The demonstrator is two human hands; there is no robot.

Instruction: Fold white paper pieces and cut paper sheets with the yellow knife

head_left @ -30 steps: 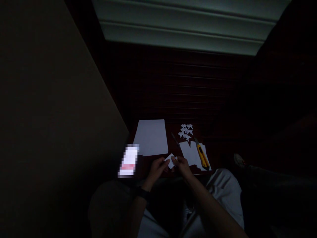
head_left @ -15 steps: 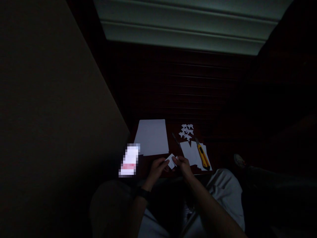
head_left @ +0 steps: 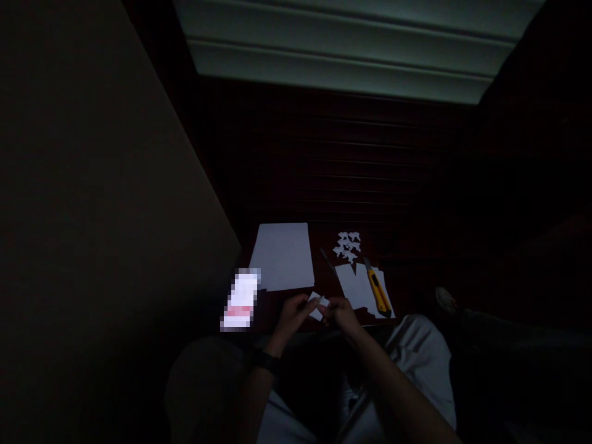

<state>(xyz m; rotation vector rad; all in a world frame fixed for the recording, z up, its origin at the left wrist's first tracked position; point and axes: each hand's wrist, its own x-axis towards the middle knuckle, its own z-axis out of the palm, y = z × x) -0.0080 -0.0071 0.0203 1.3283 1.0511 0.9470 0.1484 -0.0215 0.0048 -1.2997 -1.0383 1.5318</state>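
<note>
Left hand [head_left: 292,314], right hand [head_left: 343,312]: bare. Forearms bare down to bottom edge; sleeves out of view. Dark band [head_left: 267,361], watch-like, wraps left wrist. Light grey trousers [head_left: 423,354]: cloth creased over right knee, pale strip at left thigh, left knee lost in shadow. Rest of body too dark to tell.

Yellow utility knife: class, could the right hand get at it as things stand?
Probably yes: the utility knife lies uncovered on cut paper just beside the right hand, though that hand is pinching a small paper piece.
</note>
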